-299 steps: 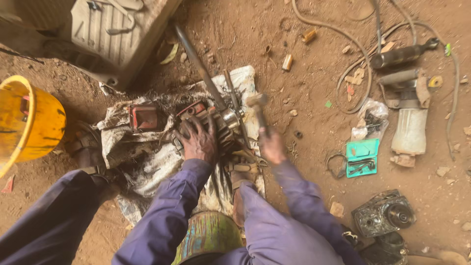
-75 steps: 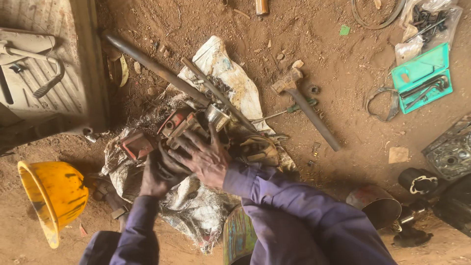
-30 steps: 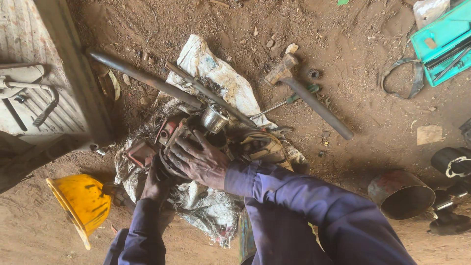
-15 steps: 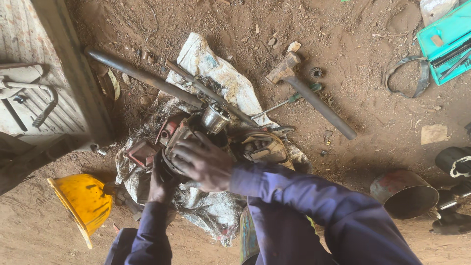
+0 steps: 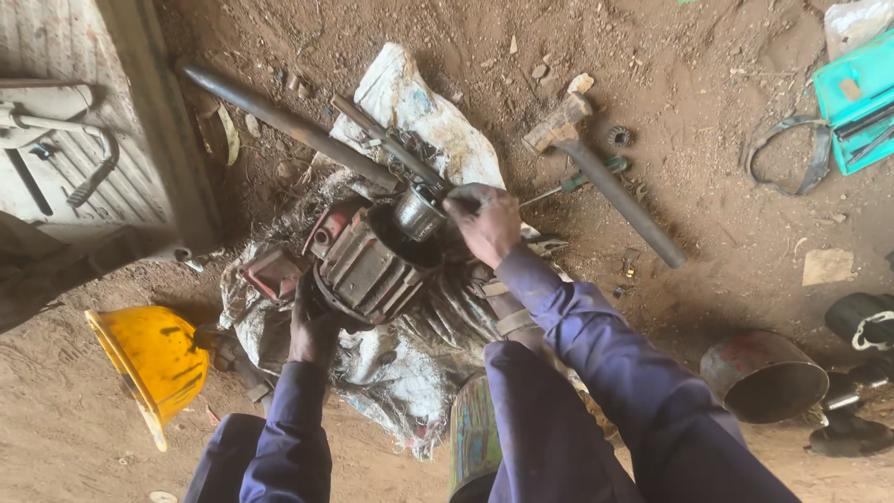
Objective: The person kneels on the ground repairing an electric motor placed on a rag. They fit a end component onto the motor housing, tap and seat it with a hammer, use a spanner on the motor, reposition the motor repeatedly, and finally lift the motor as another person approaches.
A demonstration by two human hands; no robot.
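Motor housing (image 5: 368,265) now uncovered; right hand (image 5: 486,222) shifted to grip its shaft; left hand (image 5: 315,328) holds underneath.

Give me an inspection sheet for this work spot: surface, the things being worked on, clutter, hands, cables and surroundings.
Surface: bare dirt floor; dirty white sack spread under the work.
Job's things: rusty ribbed motor housing lying on the sack; metal cylinder at its open end.
Clutter: hammer, long pipe, yellow hard hat, rusty can, teal case.
Hands: left hand grips the housing; right hand beside the cylinder.
Cables: nothing seen.
Surroundings: corrugated sheet at left.
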